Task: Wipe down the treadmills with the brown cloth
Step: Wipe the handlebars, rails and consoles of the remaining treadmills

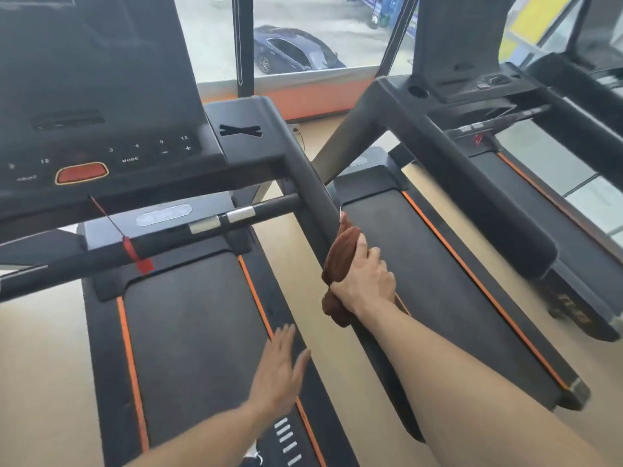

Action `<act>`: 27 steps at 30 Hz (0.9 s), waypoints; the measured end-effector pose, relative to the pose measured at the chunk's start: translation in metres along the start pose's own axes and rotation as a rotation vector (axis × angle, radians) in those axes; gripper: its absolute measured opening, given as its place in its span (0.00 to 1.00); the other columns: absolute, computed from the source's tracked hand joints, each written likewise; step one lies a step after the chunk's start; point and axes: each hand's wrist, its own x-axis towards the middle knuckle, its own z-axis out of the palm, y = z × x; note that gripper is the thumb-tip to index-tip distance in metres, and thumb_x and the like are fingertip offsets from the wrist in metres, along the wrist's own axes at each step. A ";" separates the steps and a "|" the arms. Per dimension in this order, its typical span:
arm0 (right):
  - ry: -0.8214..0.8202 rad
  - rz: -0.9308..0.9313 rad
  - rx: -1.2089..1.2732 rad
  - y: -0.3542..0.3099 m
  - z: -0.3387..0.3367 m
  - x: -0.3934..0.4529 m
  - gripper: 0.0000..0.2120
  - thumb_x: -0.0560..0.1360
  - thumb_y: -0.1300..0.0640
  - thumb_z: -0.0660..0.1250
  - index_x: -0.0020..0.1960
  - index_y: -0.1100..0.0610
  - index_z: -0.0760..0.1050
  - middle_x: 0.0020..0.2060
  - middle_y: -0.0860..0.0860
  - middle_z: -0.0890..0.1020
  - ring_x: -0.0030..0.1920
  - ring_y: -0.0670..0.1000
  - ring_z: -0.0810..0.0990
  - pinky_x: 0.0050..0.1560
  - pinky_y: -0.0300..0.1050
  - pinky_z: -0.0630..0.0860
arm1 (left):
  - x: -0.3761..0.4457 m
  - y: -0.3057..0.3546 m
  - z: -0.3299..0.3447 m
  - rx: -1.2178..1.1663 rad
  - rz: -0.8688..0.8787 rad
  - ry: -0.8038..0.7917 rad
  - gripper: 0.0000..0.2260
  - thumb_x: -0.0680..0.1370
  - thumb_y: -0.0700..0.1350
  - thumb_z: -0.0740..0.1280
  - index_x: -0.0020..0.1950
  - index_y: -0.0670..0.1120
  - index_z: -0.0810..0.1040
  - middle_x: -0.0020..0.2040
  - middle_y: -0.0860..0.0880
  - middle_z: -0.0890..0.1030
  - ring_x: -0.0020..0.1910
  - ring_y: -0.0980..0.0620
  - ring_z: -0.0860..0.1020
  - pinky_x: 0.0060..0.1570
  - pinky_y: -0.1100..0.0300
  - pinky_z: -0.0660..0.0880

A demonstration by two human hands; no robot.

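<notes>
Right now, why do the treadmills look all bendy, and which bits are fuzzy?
In the head view, the wide-angle lens curves straight parts like the handrail; the far treadmill smears with motion blur; daylight through the window washes the street pale; the right hand and brown cloth stay fairly sharp.

My right hand (362, 279) gripped the brown cloth (338, 261) bunched around the near treadmill's (199, 332) right handrail (313, 193), fingers wrapped over it. My left hand (278, 365) hovered flat and open, lower and to the left, above the orange-edged belt (188, 335). Beyond my right hand stood a second treadmill (448, 264). The console (101, 156) sat ahead of my left hand.
</notes>
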 end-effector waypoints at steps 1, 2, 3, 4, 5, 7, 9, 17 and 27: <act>0.004 -0.003 0.005 0.006 0.002 -0.006 0.55 0.69 0.39 0.75 0.81 0.51 0.43 0.68 0.56 0.69 0.66 0.60 0.74 0.64 0.58 0.74 | -0.018 0.009 0.017 -0.073 -0.074 -0.031 0.30 0.85 0.64 0.51 0.84 0.55 0.48 0.84 0.55 0.52 0.82 0.58 0.46 0.79 0.61 0.41; 0.005 -0.008 0.010 0.013 0.003 -0.012 0.55 0.69 0.39 0.75 0.81 0.52 0.44 0.68 0.56 0.69 0.66 0.60 0.74 0.64 0.58 0.74 | -0.032 0.019 0.031 -0.120 -0.122 -0.059 0.29 0.85 0.63 0.51 0.84 0.55 0.51 0.83 0.57 0.55 0.82 0.58 0.51 0.80 0.60 0.47; 0.002 -0.012 0.012 0.020 0.004 -0.020 0.54 0.69 0.39 0.75 0.81 0.52 0.44 0.69 0.56 0.69 0.66 0.60 0.74 0.64 0.57 0.74 | -0.045 0.029 0.043 -0.156 -0.156 -0.077 0.28 0.85 0.63 0.52 0.83 0.56 0.53 0.82 0.58 0.59 0.81 0.58 0.55 0.79 0.59 0.53; -0.002 -0.012 0.014 0.027 0.005 -0.028 0.54 0.70 0.39 0.75 0.81 0.52 0.44 0.69 0.56 0.69 0.67 0.60 0.74 0.64 0.57 0.74 | -0.054 0.038 0.052 -0.189 -0.177 -0.094 0.27 0.84 0.64 0.52 0.82 0.57 0.56 0.80 0.59 0.61 0.79 0.58 0.59 0.77 0.58 0.58; -0.006 -0.010 0.019 0.035 0.006 -0.036 0.54 0.70 0.39 0.74 0.82 0.52 0.44 0.69 0.56 0.69 0.67 0.60 0.74 0.65 0.57 0.74 | -0.062 0.046 0.059 -0.213 -0.189 -0.109 0.27 0.84 0.64 0.52 0.82 0.57 0.58 0.79 0.60 0.63 0.78 0.58 0.61 0.76 0.58 0.60; -0.011 -0.002 0.043 0.051 0.011 -0.052 0.54 0.69 0.38 0.74 0.81 0.52 0.45 0.69 0.56 0.69 0.68 0.60 0.74 0.65 0.57 0.74 | -0.070 0.057 0.068 -0.229 -0.200 -0.127 0.26 0.84 0.66 0.51 0.80 0.57 0.62 0.77 0.60 0.67 0.76 0.59 0.64 0.74 0.57 0.62; -0.006 -0.006 0.076 0.068 0.017 -0.068 0.54 0.68 0.37 0.74 0.81 0.51 0.45 0.69 0.55 0.69 0.67 0.59 0.74 0.64 0.57 0.75 | -0.072 0.066 0.074 -0.253 -0.227 -0.100 0.25 0.84 0.65 0.52 0.78 0.56 0.66 0.75 0.59 0.70 0.74 0.58 0.67 0.73 0.56 0.65; -0.007 -0.060 0.177 0.127 0.025 -0.127 0.51 0.71 0.37 0.72 0.82 0.50 0.45 0.68 0.55 0.70 0.64 0.58 0.75 0.61 0.54 0.77 | -0.093 0.130 0.088 -0.518 -0.227 0.175 0.14 0.86 0.59 0.55 0.64 0.58 0.76 0.60 0.61 0.80 0.63 0.58 0.76 0.61 0.59 0.70; 0.003 -0.105 0.455 0.200 0.053 -0.188 0.50 0.71 0.40 0.73 0.82 0.47 0.48 0.68 0.50 0.69 0.64 0.54 0.76 0.60 0.51 0.77 | -0.141 0.176 0.145 -0.731 -0.340 0.133 0.15 0.85 0.60 0.55 0.59 0.60 0.81 0.53 0.61 0.85 0.57 0.59 0.81 0.63 0.55 0.75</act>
